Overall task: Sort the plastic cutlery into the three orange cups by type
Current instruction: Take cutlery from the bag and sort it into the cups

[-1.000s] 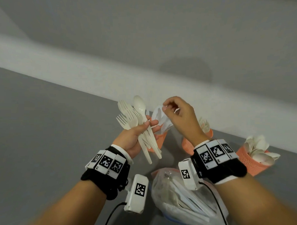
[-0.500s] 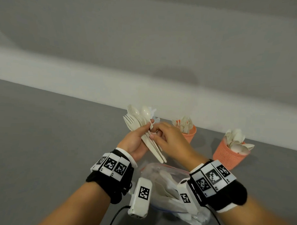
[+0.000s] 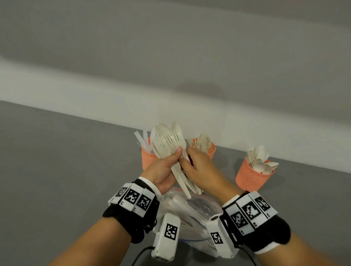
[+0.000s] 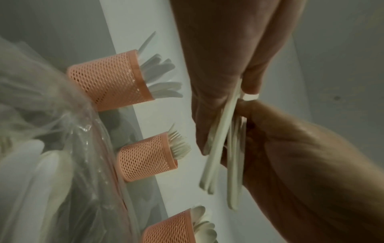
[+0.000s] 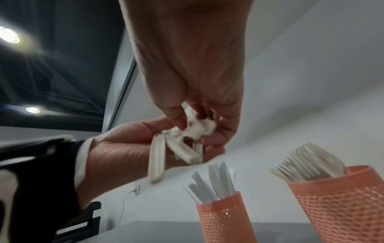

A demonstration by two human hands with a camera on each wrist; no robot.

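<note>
My left hand point(image 3: 174, 155) grips a bundle of white plastic forks and spoons point(image 3: 168, 142) by the handles, heads fanned upward in front of the cups. My right hand point(image 3: 186, 160) is pressed against those handles and pinches a crumpled white wrapper point(image 5: 199, 126) between thumb and fingers. Three orange mesh cups stand along the table's far edge. The left cup point(image 3: 147, 159) holds knives, the middle cup point(image 3: 210, 151) forks, the right cup point(image 3: 250, 177) spoons. In the left wrist view the bundle's handles point(image 4: 220, 148) hang down between both hands.
A clear plastic bag point(image 3: 190, 209) with more white cutlery lies on the grey table point(image 3: 60, 168) just under my wrists. A pale wall runs right behind the cups. Bare table extends to the left.
My right hand came down from holding the wrapper beside the bundle and now has it crumpled against the handles. Both hands sit lower and closer to the cups.
</note>
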